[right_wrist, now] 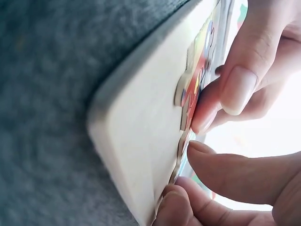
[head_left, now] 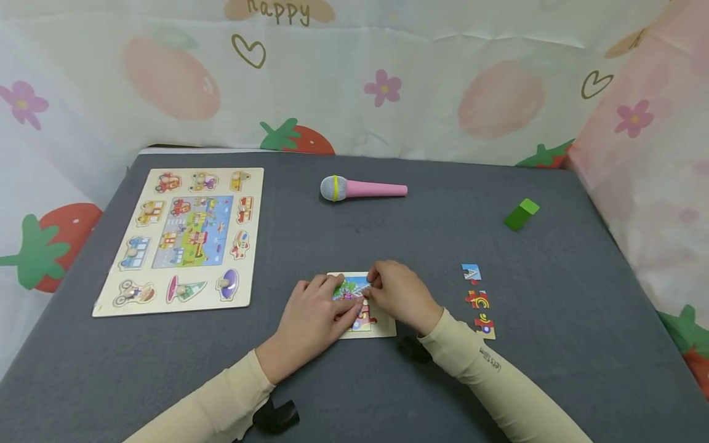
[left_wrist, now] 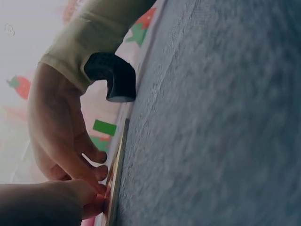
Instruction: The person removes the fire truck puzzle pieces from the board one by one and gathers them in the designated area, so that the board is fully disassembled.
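Observation:
A small wooden puzzle board (head_left: 388, 328) lies near the table's front, with several joined colourful puzzle pieces (head_left: 362, 321) on it. From the left, my left hand (head_left: 314, 307) reaches over the board and its fingertips press on the pieces. My right hand (head_left: 404, 294) is at the board's upper right, fingers curled, thumb and forefinger pinching a puzzle piece (right_wrist: 177, 165) at the edge of the picture. In the right wrist view, the right thumb (right_wrist: 230, 174) and the left fingers (right_wrist: 240, 89) almost meet over the pieces. Most of the held piece is hidden by the fingers.
Three loose puzzle pieces (head_left: 477, 299) lie in a column to the right of the board. A larger peg puzzle board (head_left: 248, 289) with vehicle pieces is at the left. Behind are a pink toy microphone (head_left: 376, 189) and a green block (head_left: 521, 215).

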